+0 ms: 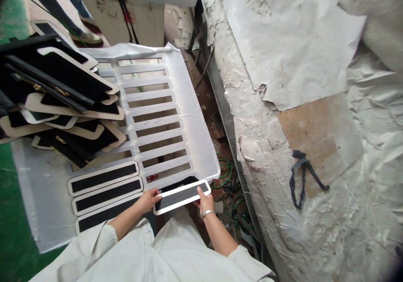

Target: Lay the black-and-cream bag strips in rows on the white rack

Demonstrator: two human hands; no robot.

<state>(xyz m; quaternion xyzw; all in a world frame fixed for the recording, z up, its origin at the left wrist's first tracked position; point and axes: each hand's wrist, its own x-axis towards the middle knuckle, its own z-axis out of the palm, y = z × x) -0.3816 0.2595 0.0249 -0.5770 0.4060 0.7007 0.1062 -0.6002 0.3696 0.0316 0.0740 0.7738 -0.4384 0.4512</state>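
Strip: white-rimmed black one (182, 197), held up at the near edge of the slotted worktop (200, 141), can't tell if it's touching
Left hand (151, 198): pinching the left end, thumb on the rim
Right hand (204, 200): gripping the other end, thumb looks like it's over the black face
Handling tip: imo keep both ends level so it doesn't twist, and go light with that right thumb
Neighbours: three similar strips (107, 196) lined up left, messy pile (69, 97) behind them
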